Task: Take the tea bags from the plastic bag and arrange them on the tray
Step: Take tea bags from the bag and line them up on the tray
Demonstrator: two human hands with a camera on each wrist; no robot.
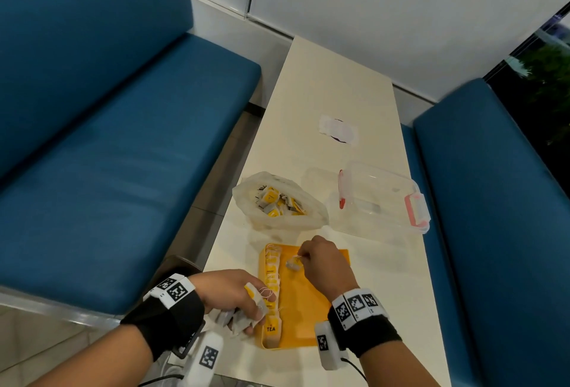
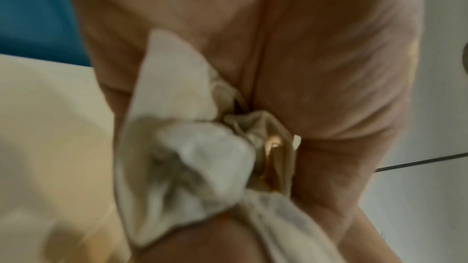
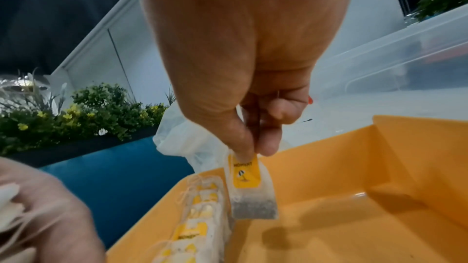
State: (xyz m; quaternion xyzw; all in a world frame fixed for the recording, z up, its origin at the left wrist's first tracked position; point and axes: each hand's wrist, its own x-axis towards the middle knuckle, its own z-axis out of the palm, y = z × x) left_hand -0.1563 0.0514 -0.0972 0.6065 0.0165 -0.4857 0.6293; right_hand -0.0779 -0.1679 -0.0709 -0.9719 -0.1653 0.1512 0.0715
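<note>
An orange tray lies on the white table, with a row of tea bags lined along its left side. My right hand pinches one tea bag by its yellow tag, dangling it over the tray beside the row of tea bags. My left hand sits at the tray's left edge, gripping a bunch of tea bags. The clear plastic bag with several more tea bags stands just beyond the tray.
A clear plastic box with red clips sits to the right of the bag. A small wrapper lies farther up the table. Blue benches flank the narrow table on both sides.
</note>
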